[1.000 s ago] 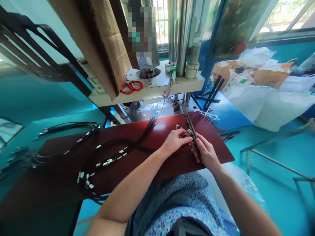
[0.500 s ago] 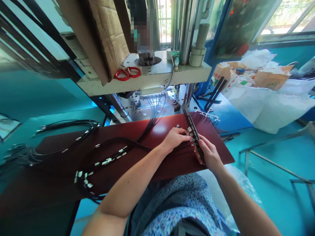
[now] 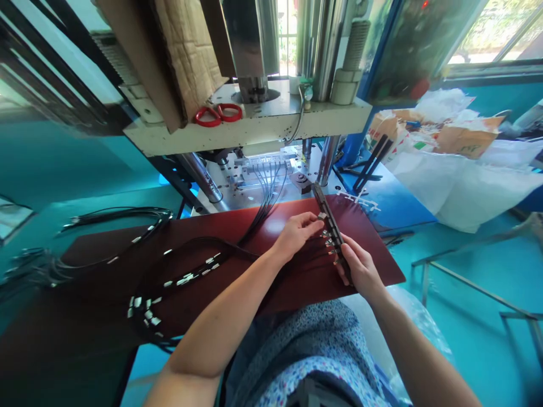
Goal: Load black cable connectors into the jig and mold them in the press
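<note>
My right hand (image 3: 360,264) is wrapped round the near end of a long dark slotted bar (image 3: 326,208), held tilted above the red-brown board. Several small metal cable connectors (image 3: 328,242) sit along the bar's left side. Thumb and fingers of my left hand (image 3: 293,236) pinch another small metal connector (image 3: 322,216) at the bar's left edge, higher up than the others. Whether it is seated in a slot cannot be made out. Thin black cables (image 3: 311,249) run leftward from the connectors, partly hidden under my left hand.
The red-brown board (image 3: 373,249) lies before a press (image 3: 254,133). Red-handled scissors (image 3: 218,115) rest on its upper plate. A cable bundle with white tags (image 3: 186,278) curves across the left side. Black bars (image 3: 372,163) and a white plastic frame (image 3: 358,200) lie to the right.
My left hand has moved slightly up along the bar, bringing a connector to its left edge. My right hand still grips the bar. The camera view has shifted slightly.
</note>
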